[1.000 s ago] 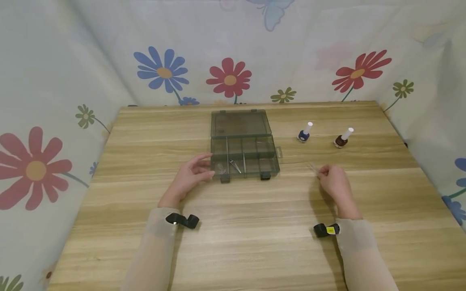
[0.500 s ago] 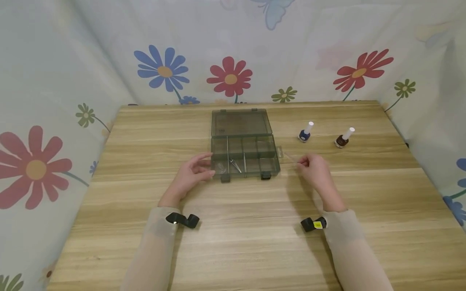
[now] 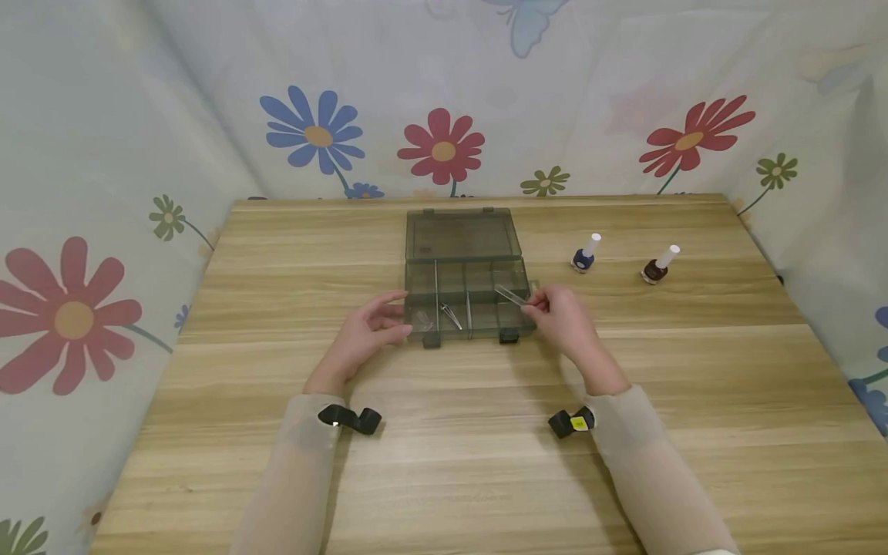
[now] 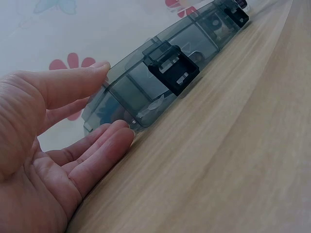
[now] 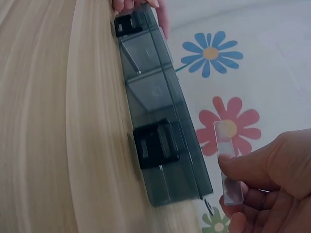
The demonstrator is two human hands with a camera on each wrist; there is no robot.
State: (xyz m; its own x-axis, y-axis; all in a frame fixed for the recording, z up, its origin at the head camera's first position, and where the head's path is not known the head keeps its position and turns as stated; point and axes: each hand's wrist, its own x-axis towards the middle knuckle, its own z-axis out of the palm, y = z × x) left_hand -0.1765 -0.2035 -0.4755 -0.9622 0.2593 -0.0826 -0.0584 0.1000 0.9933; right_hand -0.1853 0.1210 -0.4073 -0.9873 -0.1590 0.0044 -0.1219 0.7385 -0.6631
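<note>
My right hand (image 3: 565, 320) pinches a clear, flat nail file (image 3: 509, 294) between thumb and fingers, over the right end of an open storage box (image 3: 422, 276). In the right wrist view the nail file (image 5: 224, 138) has a frosted part and stands above the box's rim. My left hand (image 3: 361, 335) rests its fingertips and thumb against the box's left end, fingers fairly straight. The box is see-through grey-green, divided into compartments. Nail clippers (image 3: 451, 316) lie in a front compartment, with a thin metal tool (image 3: 469, 316) beside them. A small clear piece (image 3: 422, 320) lies at front left.
The box's lid (image 3: 461, 235) lies folded back toward the wall. Two nail polish bottles stand to the right, one blue (image 3: 583, 258) and one dark brown (image 3: 655, 270), both with white caps. A flower-printed curtain (image 3: 375, 69) borders the wooden table (image 3: 444, 462).
My right hand has moved left with the nail file, from the bare table to over the box's right end. The left hand has stayed at the box's left side.
</note>
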